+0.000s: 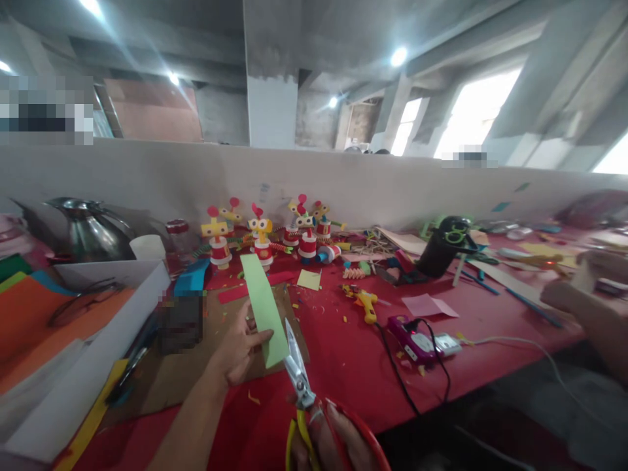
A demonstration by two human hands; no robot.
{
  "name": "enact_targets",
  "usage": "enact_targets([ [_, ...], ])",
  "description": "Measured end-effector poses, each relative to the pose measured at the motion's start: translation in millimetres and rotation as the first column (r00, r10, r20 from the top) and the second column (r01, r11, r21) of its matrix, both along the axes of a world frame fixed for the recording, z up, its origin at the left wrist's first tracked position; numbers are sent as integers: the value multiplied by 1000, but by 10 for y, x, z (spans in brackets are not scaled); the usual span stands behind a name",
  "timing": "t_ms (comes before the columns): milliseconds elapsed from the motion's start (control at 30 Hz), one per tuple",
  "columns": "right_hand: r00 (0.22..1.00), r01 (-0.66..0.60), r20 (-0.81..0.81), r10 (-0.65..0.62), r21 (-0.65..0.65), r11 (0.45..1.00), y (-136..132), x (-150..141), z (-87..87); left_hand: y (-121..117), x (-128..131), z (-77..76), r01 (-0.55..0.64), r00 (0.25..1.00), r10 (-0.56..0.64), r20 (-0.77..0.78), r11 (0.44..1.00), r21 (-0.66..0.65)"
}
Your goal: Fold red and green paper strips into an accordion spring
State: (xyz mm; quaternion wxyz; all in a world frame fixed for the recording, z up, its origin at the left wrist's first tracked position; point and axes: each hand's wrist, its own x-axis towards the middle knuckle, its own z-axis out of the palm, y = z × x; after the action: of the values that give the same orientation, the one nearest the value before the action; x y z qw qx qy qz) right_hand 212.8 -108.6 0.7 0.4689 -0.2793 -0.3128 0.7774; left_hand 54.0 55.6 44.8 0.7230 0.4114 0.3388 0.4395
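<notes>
My left hand [248,343] pinches a long strip of light green paper [265,307], which stands tilted above the brown cardboard sheet. In my right hand [326,438] is a pair of scissors [298,376] with red and yellow handles. Their blades point up and away, close beside the strip's lower right edge; whether they touch it I cannot tell. Behind the strip stand several small paper figures [262,245] with red and white bodies and yellow heads. A yellow square of paper [309,280] lies to the right of the strip.
A yellow glue gun [366,304] and a purple power strip [417,340] with cables lie on the red table [338,373]. At left are a white box [93,366] of coloured paper and a steel jug [93,229]. Another person's arm [589,307] reaches in at right.
</notes>
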Motion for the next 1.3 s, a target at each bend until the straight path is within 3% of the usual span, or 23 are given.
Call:
enact_targets([
  [233, 977, 25, -207, -44, -94, 995, -41, -75, 121, 95, -68, -56, -34, 997, 42, -72, 994, 104],
  [400, 969, -7, -245, -19, -104, 995, -62, -13, 132, 94, -62, -47, -60, 994, 71, -87, 990, 129],
  [600, 969, -1, -246, -26, -111, 994, -128, 55, 80, 84, -72, -1, -61, 990, 75, -117, 991, 121],
  [967, 963, -44, -269, 15, -103, 994, 55, 23, 223, 28, -59, 9, 72, 992, -51, -117, 980, 186],
  [1133, 966, -16, -259, -3, -71, 997, 20, 72, 185, 21, -89, 30, 91, 992, -73, -99, 977, 192],
  [1300, 975, -119, -184, 120, 21, 993, 124, 65, 119, -33, -49, 19, 139, 989, -128, -72, 973, 183],
])
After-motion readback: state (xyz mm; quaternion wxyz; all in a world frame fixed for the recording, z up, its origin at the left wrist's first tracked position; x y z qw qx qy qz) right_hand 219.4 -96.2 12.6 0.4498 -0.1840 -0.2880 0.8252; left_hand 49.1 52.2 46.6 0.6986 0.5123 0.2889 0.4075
